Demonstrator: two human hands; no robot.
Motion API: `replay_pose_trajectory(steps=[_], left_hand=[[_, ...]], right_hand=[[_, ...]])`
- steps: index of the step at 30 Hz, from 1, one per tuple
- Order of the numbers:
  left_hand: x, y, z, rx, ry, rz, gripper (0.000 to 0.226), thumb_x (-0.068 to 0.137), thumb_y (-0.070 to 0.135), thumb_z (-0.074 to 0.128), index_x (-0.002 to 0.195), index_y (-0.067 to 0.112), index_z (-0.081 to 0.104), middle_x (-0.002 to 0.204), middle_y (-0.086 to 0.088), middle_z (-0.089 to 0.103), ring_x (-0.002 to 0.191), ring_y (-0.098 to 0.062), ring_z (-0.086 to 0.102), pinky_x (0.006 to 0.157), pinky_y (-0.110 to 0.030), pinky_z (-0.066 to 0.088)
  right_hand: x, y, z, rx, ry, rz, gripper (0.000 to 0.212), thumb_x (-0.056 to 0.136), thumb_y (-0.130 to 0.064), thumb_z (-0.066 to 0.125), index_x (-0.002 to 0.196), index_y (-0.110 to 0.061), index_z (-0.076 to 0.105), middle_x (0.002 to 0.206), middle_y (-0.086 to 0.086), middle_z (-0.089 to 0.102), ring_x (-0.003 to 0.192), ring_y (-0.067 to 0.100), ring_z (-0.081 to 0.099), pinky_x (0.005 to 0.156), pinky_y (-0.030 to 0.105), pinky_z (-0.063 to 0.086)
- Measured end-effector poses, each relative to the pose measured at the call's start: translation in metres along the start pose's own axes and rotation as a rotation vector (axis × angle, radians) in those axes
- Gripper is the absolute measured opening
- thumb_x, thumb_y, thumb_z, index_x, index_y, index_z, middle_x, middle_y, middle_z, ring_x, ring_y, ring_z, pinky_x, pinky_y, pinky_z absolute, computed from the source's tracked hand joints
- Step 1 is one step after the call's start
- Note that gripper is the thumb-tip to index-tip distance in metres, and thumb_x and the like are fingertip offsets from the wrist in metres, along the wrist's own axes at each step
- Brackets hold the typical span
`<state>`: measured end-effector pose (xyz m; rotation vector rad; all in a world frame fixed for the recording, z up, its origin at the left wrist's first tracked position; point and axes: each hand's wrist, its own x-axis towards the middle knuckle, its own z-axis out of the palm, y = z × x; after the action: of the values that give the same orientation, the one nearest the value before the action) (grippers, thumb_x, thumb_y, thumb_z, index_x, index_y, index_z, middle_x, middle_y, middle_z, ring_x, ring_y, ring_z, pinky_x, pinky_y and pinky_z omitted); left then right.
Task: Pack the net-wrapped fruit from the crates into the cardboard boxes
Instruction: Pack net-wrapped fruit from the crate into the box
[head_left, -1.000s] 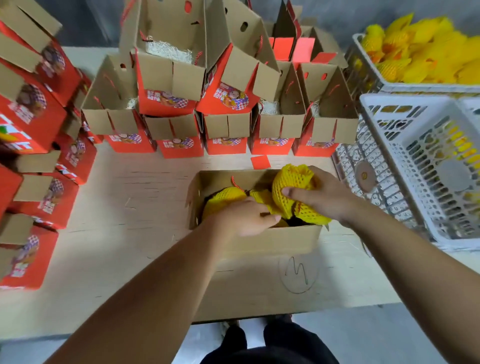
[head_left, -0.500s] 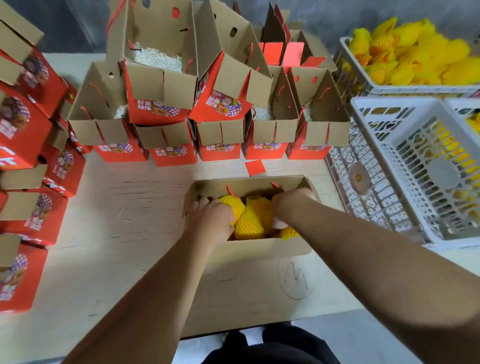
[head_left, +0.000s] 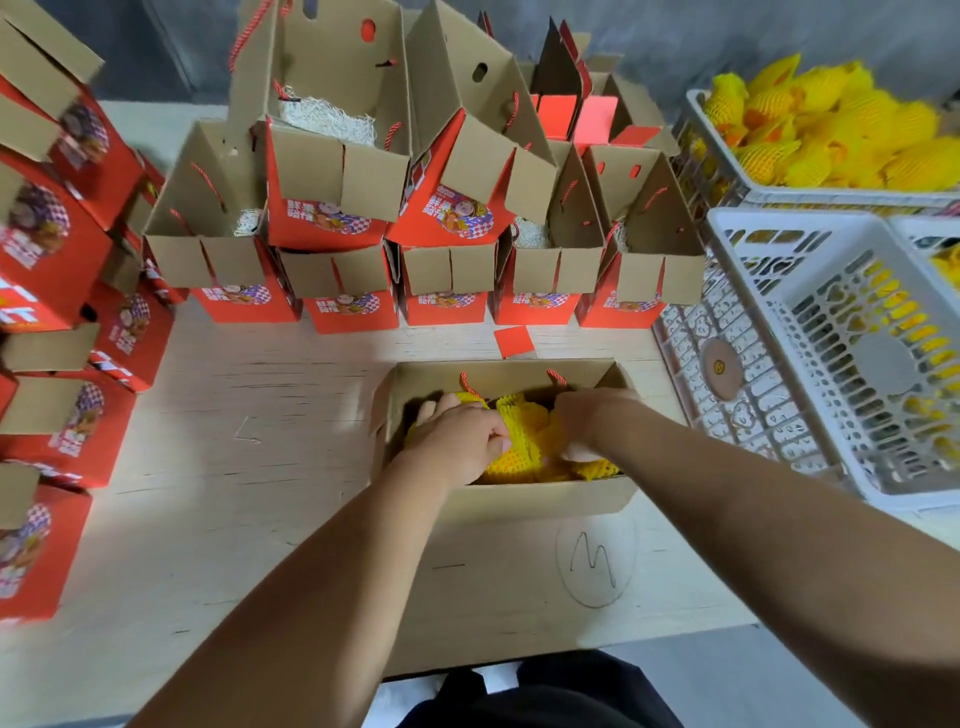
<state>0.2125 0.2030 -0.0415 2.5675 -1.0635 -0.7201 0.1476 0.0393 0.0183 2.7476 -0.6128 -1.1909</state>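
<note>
An open brown cardboard box (head_left: 498, 501) stands on the wooden table in front of me. Inside it lie several yellow net-wrapped fruit (head_left: 524, 441). My left hand (head_left: 457, 436) reaches into the left half of the box, its fingers curled over a fruit and its thumb pinching the net. My right hand (head_left: 587, 421) is down in the right half, its fingers curled round another fruit and partly hidden by the box wall. More net-wrapped fruit fill a white crate (head_left: 722, 166) at the back right.
Open red-and-brown gift boxes (head_left: 441, 291) stand in rows behind the box, some with pale shredded filling. Closed red boxes (head_left: 52, 260) are stacked at the left. A white plastic crate (head_left: 779, 234) sits close on the right. A red card scrap (head_left: 514, 340) lies behind the box.
My right hand has brought a fruit from above the rim down into the box. Both hands now sit low among the fruit; the left has barely moved.
</note>
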Motion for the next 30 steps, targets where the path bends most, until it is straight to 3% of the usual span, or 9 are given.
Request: replay_pose_trajectory(steps=[3,6,8,12,15,18,22,27,30], left_hand=[[0.006,0.004,-0.003,0.007,0.010,-0.097,0.026,0.096,0.059,0.060,0.106,0.038,0.071,0.113,0.009,0.065,0.120,-0.026,0.040,0.109,-0.042,0.027],[-0.003,0.005,-0.012,0.053,0.020,-0.160,0.029,0.095,0.058,0.059,0.111,0.037,0.070,0.123,0.003,0.068,0.129,-0.031,0.042,0.120,-0.045,0.020],[-0.017,0.003,-0.014,0.024,0.141,-0.137,0.030,0.095,0.053,0.058,0.118,0.036,0.066,0.128,0.004,0.067,0.127,-0.029,0.050,0.115,-0.043,0.032],[-0.044,0.017,-0.021,-0.777,0.040,0.043,0.071,0.078,0.064,0.072,0.141,0.048,0.043,0.131,0.019,0.060,0.116,-0.006,0.061,0.094,-0.034,0.051],[-0.043,0.022,-0.021,-0.850,0.122,0.041,0.077,0.074,0.059,0.078,0.140,0.046,0.040,0.125,0.018,0.065,0.113,-0.007,0.064,0.095,-0.034,0.054],[-0.040,0.009,-0.024,-0.533,0.407,-0.134,0.071,0.067,0.065,0.070,0.131,0.039,0.051,0.115,0.020,0.060,0.114,-0.007,0.057,0.094,-0.030,0.051],[-0.037,-0.004,-0.019,-0.714,0.282,-0.195,0.063,0.070,0.080,0.061,0.121,0.043,0.062,0.109,0.023,0.069,0.108,0.001,0.063,0.099,-0.034,0.050],[-0.036,0.008,-0.013,-0.829,0.285,-0.140,0.052,0.079,0.072,0.052,0.123,0.045,0.061,0.125,0.013,0.058,0.118,0.002,0.052,0.098,-0.022,0.037],[-0.034,0.015,-0.016,-0.951,0.345,-0.128,0.038,0.086,0.050,0.054,0.119,0.038,0.066,0.113,0.023,0.069,0.108,0.011,0.060,0.085,-0.006,0.040]], right_hand=[[-0.001,-0.005,0.000,-0.045,-0.038,-0.010,0.026,0.093,-0.025,0.059,0.116,-0.014,0.065,0.099,-0.002,0.063,0.097,0.026,0.066,0.088,0.046,0.058],[-0.008,0.008,-0.007,0.001,-0.006,-0.060,0.050,0.084,-0.061,0.068,0.119,-0.025,0.061,0.103,-0.007,0.059,0.108,0.026,0.063,0.090,0.040,0.054],[-0.014,0.025,-0.014,0.282,0.105,-0.112,0.060,0.079,-0.069,0.068,0.125,-0.032,0.060,0.116,-0.007,0.064,0.113,0.023,0.060,0.094,0.037,0.051],[-0.026,0.011,-0.035,0.956,0.204,-0.173,0.073,0.077,-0.080,0.061,0.126,-0.025,0.061,0.125,-0.002,0.061,0.112,0.020,0.055,0.095,0.039,0.045],[-0.026,-0.019,-0.045,1.230,0.004,-0.256,0.087,0.077,-0.088,0.049,0.146,-0.034,0.044,0.147,-0.007,0.046,0.131,0.019,0.043,0.096,0.042,0.036],[-0.024,-0.029,-0.039,1.295,-0.126,-0.254,0.069,0.083,-0.079,0.051,0.139,-0.040,0.044,0.140,-0.009,0.045,0.117,0.028,0.056,0.080,0.048,0.061],[-0.020,-0.027,-0.010,1.437,-0.121,-0.288,0.054,0.088,-0.060,0.064,0.136,-0.038,0.053,0.132,-0.008,0.058,0.091,0.019,0.075,0.085,0.038,0.062],[-0.023,-0.039,0.007,1.760,-0.182,-0.247,0.044,0.089,-0.057,0.066,0.124,-0.030,0.062,0.131,-0.005,0.062,0.120,0.017,0.061,0.089,0.042,0.059],[-0.022,-0.053,0.005,1.796,-0.087,-0.189,0.047,0.090,-0.058,0.065,0.124,-0.025,0.061,0.127,-0.001,0.064,0.120,0.021,0.060,0.097,0.045,0.055]])
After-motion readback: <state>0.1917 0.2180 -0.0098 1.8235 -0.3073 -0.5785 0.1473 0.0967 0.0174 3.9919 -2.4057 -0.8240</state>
